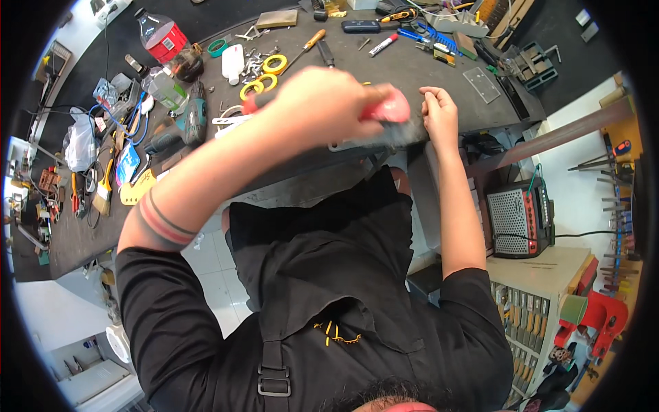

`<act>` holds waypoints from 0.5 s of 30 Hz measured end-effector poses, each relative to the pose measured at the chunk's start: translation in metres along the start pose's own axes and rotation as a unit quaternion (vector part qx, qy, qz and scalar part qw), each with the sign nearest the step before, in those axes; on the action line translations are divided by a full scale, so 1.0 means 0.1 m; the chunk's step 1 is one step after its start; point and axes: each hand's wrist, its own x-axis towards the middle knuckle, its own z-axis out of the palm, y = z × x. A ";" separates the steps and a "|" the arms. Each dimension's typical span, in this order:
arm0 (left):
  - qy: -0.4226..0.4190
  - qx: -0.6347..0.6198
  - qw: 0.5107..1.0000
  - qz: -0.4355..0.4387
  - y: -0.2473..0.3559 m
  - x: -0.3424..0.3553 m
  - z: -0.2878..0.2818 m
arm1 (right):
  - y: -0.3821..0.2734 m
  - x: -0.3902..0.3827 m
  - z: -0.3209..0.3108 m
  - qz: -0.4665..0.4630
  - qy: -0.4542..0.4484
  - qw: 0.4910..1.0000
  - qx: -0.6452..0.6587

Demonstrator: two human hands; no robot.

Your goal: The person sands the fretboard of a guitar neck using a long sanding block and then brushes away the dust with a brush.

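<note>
My left hand point(329, 103) is closed round a red-and-grey bench brush point(388, 108) above the front edge of the dark workbench point(302, 147). Motion smears the hand and the tool, and the tool's greyish lower side looks like bristles. My right hand point(441, 113) is raised just right of the brush, apart from it, its fingers curled in and nothing visible in them. Partly behind my left wrist lies a red-and-black object point(255, 103) whose kind I cannot make out. White loops point(233, 119) show beside my left forearm.
Yellow tape rolls point(274, 64), a white bottle point(233, 63) and a wooden-handled screwdriver point(312, 42) lie beyond my left hand. A cordless drill point(192, 120) and a large plastic bottle point(161, 36) stand left. A vise point(535, 67) sits far right; a metal-fronted speaker-like box point(511, 220) rests on a cabinet.
</note>
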 end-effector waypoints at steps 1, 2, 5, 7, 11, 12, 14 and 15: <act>0.021 0.057 0.997 -0.039 -0.21 0.04 -0.01 | 0.06 0.05 0.03 -0.057 0.017 0.995 -0.077; 0.039 0.116 0.989 -0.079 -0.43 0.04 -0.03 | 0.14 0.07 0.09 -0.113 0.032 0.981 -0.151; 0.091 0.124 0.987 -0.046 -0.60 -0.07 -0.03 | 0.24 0.13 0.07 -0.135 0.087 0.969 -0.190; 0.076 0.001 0.997 -0.019 -0.38 -0.22 -0.01 | 0.18 0.08 0.15 -0.137 0.103 0.958 -0.231; 0.079 0.077 0.994 -0.017 -0.56 -0.29 0.09 | 0.02 -0.06 0.35 -0.145 0.127 0.917 -0.350; 0.056 0.123 0.989 -0.062 -0.74 -0.24 0.01 | 0.03 -0.09 0.35 -0.146 0.124 0.917 -0.350; 0.068 0.149 0.985 -0.058 -0.90 -0.23 -0.04 | 0.06 -0.08 0.32 -0.189 0.132 0.896 -0.379; 0.081 0.094 0.992 -0.031 -0.84 -0.25 -0.08 | 0.05 -0.09 0.32 -0.188 0.128 0.897 -0.379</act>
